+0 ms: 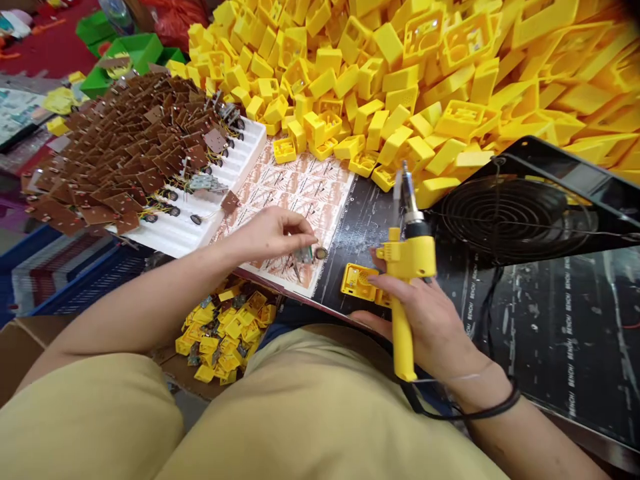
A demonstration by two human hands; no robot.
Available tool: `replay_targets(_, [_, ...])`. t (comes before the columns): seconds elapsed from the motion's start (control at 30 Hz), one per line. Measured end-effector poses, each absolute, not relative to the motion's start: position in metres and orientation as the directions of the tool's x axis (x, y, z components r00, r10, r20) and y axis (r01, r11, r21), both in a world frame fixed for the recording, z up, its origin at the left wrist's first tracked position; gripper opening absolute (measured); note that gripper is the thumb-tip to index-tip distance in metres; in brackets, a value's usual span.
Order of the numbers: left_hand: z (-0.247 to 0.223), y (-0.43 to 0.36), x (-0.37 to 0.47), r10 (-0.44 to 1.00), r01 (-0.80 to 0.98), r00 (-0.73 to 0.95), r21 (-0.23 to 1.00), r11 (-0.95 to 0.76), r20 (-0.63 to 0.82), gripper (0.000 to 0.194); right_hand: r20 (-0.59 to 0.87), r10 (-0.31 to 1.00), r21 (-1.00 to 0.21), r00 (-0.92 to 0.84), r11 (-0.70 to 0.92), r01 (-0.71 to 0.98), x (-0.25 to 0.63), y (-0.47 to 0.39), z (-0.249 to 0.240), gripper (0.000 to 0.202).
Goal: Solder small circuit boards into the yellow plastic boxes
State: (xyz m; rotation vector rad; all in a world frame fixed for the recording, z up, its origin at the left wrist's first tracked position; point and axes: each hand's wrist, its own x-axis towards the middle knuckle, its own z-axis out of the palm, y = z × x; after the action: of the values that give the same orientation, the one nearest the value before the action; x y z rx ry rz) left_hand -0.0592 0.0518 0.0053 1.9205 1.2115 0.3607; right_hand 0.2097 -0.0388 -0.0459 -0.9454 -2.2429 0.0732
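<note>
My left hand (274,235) pinches a small green circuit board (303,255) with a round dark part (321,253), perhaps a speaker, hanging from it. It is held just above the brown-printed sheet at the table's near edge. My right hand (433,317) is wrapped round a yellow soldering gun (411,260), its metal tip pointing away from me. Under the fingers of that hand, an open yellow plastic case (356,280) lies on the black table top with its hollow side up. Part of the case is hidden by the fingers and the gun.
Yellow cases (350,87) are heaped along the back. Brown circuit boards (135,140) with wires pile on white foam (220,207) at left. A black fan (520,213) stands at right. Below the table edge, a cardboard box holds filled yellow cases (230,330). Green trays (130,57) sit back left.
</note>
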Motion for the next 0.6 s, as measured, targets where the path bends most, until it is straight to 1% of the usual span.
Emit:
replay_targets(0.07, [-0.005,0.035,-0.054,0.842,0.553,0.509,0.817,-0.164,-0.176,0.023,0.572,0.657,-0.279,-0.49,0.718,0.637,0.198,-0.035,-0.049,0.035])
replay_targets(0.13, [-0.013,0.024,-0.051,0.838,0.509,0.516,0.85,-0.132,-0.179,0.023,0.576,0.665,-0.261,-0.475,0.7,0.665,0.192,-0.034,-0.05,0.029])
replay_targets(0.27, [-0.017,0.016,-0.049,0.856,0.502,0.49,0.856,-0.124,-0.163,0.021,0.626,0.662,-0.287,-0.412,0.687,0.667,0.196,-0.041,-0.044,0.038])
replay_targets(0.43, [-0.017,0.017,-0.041,0.842,0.456,0.508,0.886,-0.084,-0.181,0.017,0.687,0.663,-0.33,-0.299,0.651,0.684,0.211,-0.057,-0.023,0.032])
replay_targets(0.53, [-0.02,0.017,-0.032,0.848,0.449,0.505,0.888,-0.101,-0.159,0.017,0.662,0.672,-0.343,-0.33,0.664,0.665,0.219,-0.067,-0.008,0.026])
replay_targets(0.6, [-0.02,0.018,-0.026,0.856,0.47,0.502,0.87,-0.149,-0.124,0.016,0.6,0.703,-0.375,-0.383,0.669,0.641,0.226,-0.077,0.003,0.023])
